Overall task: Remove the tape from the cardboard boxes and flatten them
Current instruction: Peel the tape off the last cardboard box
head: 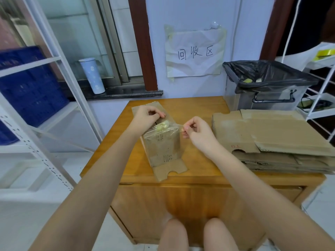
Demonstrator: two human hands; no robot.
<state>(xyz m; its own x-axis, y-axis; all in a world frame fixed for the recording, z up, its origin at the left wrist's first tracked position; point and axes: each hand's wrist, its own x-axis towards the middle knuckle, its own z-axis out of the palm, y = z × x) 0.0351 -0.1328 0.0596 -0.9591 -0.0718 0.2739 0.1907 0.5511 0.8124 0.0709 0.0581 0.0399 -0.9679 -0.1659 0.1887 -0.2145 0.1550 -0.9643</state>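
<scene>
A flattened brown cardboard box [164, 142] is seen lying on the orange-brown wooden table [197, 109], left of the table's middle. Its long axis runs from the table's far edge toward the near edge, leaning slightly rightward as it comes nearer; the notched end flap points toward the person, and the far end lies under the left hand [148, 115]. Much of its upper face is covered by clear, glossy tape [163, 136], and a crumpled yellowish wad of tape [163, 127] is gathered at the top of that covered area.

The left hand is curled, with its fingertips pressed onto the box's far portion, just beyond the wad; whether anything is pinched there cannot be told. The right hand [196, 132] is clenched in a pinch on a thin clear strip of the tape, which is stretched from the wad to its thumb and forefinger, raised just above the box's right edge.

A stack of flattened brown cardboard boxes [275, 136] is piled on the table's right side, well apart from the single box. Behind it, a grey plastic bin lined with a black bag [268, 82] is seen. A crumpled white paper sign with handwritten characters [195, 54] is taped to the wall.
</scene>
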